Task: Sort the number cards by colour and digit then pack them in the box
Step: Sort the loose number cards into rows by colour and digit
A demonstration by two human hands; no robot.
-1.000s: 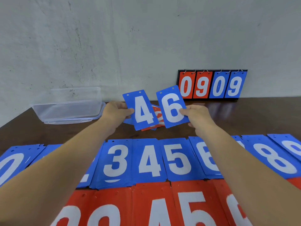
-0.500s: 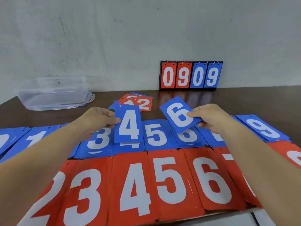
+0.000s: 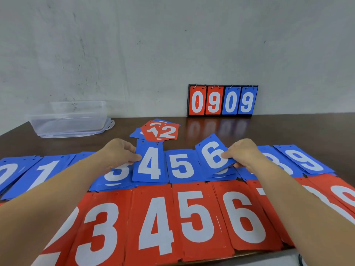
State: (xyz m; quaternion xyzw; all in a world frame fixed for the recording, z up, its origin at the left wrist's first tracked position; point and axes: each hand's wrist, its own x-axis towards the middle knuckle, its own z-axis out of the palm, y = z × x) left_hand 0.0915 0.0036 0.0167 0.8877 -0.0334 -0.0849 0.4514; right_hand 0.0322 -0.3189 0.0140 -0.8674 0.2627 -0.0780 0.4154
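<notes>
My left hand (image 3: 117,155) pinches the left edge of a blue 4 card (image 3: 148,164), which lies low over the blue 4 pile. My right hand (image 3: 243,153) pinches a blue 6 card (image 3: 214,154), tilted above the blue 6 pile. A row of blue piles runs across the table, among them the blue 5 pile (image 3: 181,166) and blue 9 pile (image 3: 305,160). A row of red piles lies nearer me, with the red 4 pile (image 3: 155,223) and red 5 pile (image 3: 197,217) in the middle. A small unsorted heap (image 3: 161,131) of red and blue cards sits behind.
A clear plastic box (image 3: 71,118) on its lid stands at the back left by the wall. A flip scoreboard (image 3: 222,100) showing 0909 leans against the wall at the back right. The dark table's front edge (image 3: 249,257) runs just below the red row.
Both hands have come down from the heap toward the blue row; the 4 card now sits almost on its pile and the 6 card hangs just above its pile.
</notes>
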